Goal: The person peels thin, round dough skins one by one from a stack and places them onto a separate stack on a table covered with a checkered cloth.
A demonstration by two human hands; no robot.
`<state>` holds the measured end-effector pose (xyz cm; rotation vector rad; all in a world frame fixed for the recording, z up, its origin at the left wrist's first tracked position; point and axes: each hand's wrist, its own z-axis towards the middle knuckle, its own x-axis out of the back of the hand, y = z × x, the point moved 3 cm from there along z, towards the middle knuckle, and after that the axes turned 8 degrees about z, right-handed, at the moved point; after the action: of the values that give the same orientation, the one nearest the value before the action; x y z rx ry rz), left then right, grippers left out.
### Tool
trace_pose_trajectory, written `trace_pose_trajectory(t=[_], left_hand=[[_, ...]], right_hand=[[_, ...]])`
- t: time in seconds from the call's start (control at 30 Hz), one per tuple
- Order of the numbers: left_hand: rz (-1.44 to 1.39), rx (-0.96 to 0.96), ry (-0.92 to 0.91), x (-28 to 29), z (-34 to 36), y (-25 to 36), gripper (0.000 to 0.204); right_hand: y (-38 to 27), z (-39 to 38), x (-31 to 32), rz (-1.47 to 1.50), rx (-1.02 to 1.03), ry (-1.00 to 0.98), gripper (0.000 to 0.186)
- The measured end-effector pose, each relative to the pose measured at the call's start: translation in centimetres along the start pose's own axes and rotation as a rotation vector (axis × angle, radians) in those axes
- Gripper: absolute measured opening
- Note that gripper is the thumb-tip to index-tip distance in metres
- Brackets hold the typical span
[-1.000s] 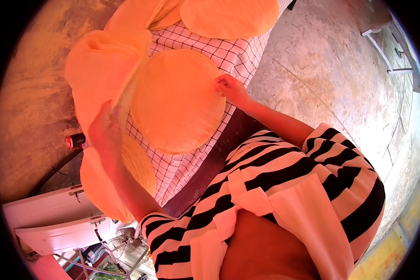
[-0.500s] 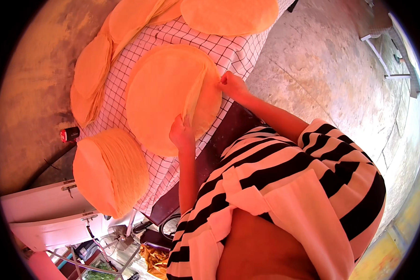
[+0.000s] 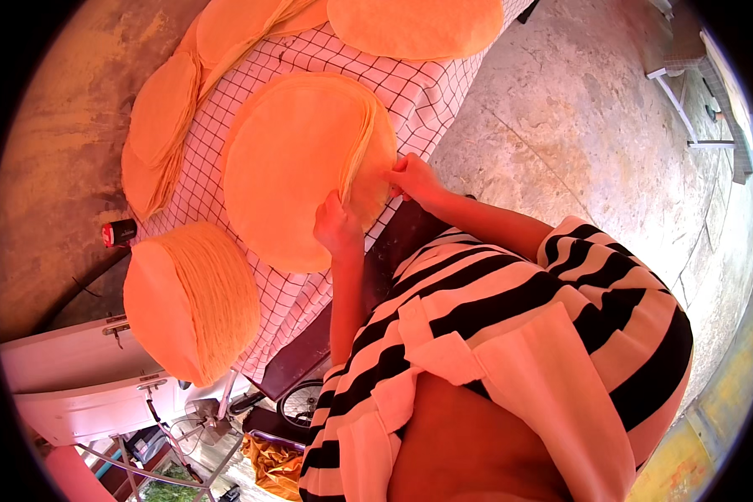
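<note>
A stack of thin round sheets [image 3: 289, 167], tinted orange, lies on a checked cloth [image 3: 268, 60] in front of me. My left hand [image 3: 339, 224] is closed on the raised inner edge of the upper sheets near the front of the stack. Those upper sheets curl back in several layers, baring a strip of the sheet beneath at the right. My right hand [image 3: 414, 180] pinches at the stack's right rim; its fingertips are bent together, and the thin sheet edge there is hard to make out.
A tall pile of sheets [image 3: 197, 301] stands at the left front corner. More overlapping sheets [image 3: 163, 117] line the table's far left edge, and another round stack [image 3: 418, 25] lies at the back. A red and black can [image 3: 119, 233] is beyond the left edge. A white chest lid [image 3: 75, 376] stands lower left.
My left hand has moved right and slightly away from me with the sheet edges, which now show more layers. My right hand has come a little nearer along the rim.
</note>
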<state>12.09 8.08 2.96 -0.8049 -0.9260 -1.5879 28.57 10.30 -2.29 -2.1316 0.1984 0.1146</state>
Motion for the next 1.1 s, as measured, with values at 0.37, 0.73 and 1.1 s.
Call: trace_pose_trajectory(t=[0.37,0.73,1.1], left_hand=[[0.132,-0.119,-0.053,-0.3,-0.4,0.6,0.017],[0.131,-0.19,-0.068,1.5,-0.9,3.9,0.035],[-0.223,0.156,-0.519,0.4,3.9,-2.3,0.021]], right_hand=[[0.8,-0.4,-1.1,0.018,0.275,-0.054,0.018],[-0.4,-1.1,-2.9,0.525,-0.02,-0.273,0.01],[-0.1,-1.1,-2.1,0.333,0.045,-0.27,0.017]])
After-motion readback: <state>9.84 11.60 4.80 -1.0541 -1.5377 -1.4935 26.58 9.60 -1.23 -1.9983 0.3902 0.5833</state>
